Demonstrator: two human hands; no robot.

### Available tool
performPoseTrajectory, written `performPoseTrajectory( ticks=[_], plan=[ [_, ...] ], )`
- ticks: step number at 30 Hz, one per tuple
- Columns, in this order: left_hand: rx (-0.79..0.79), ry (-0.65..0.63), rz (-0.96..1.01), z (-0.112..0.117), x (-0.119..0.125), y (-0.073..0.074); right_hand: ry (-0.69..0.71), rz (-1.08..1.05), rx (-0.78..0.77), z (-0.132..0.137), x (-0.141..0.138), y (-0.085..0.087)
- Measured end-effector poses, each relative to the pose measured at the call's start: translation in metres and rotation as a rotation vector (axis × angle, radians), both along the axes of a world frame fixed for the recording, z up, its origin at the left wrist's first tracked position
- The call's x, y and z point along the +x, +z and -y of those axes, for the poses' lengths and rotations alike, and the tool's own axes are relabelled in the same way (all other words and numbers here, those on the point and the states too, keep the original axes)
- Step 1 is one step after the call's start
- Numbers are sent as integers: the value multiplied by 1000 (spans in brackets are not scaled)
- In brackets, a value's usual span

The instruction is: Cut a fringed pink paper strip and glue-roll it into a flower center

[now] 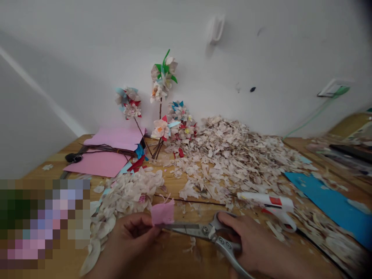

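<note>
My left hand (135, 236) pinches a small piece of pink paper (163, 212) by its lower left corner, with thin strips sticking up from its top edge. My right hand (247, 240) is closed around the handles of metal scissors (205, 231). The blades point left and lie along the bottom edge of the pink paper, close to my left fingertips. Whether they are cutting into it I cannot tell. Behind my left hand lies a pile of pale dried petals (128, 193). A thin dark twig (200, 202) lies just beyond the scissors.
A white glue gun (266, 201) with a black cord lies at right, near blue paper (328, 207). A large heap of dried petals (232, 151) spreads toward the wall. Flowers on twigs (160, 93) lean there. Pink sheets (95, 163) and bundled twigs (116, 149) lie at back left.
</note>
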State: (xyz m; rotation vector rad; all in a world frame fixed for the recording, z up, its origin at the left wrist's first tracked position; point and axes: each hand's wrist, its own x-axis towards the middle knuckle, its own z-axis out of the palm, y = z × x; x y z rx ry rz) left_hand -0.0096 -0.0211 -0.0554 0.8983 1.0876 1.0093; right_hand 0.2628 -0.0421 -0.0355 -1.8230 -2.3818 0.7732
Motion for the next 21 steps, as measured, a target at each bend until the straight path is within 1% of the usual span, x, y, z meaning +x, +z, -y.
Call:
performPoseTrajectory(
  ticks=[3, 7, 13, 17, 21],
  plan=[
    [-45, -36, 25, 1, 2, 3, 11, 12, 22, 0, -1, 1],
    [-64, -11, 39, 2, 3, 7, 12, 14, 29, -1, -2, 4],
    [-53, -65, 29, -3, 0, 5, -7, 51, 41, -1, 1, 0],
    [-24, 5, -10, -3, 0, 5, 6, 9, 0, 0, 4, -1],
    [21, 54, -65, -2, 0, 4, -28, -8, -74, 1, 3, 0]
  ],
)
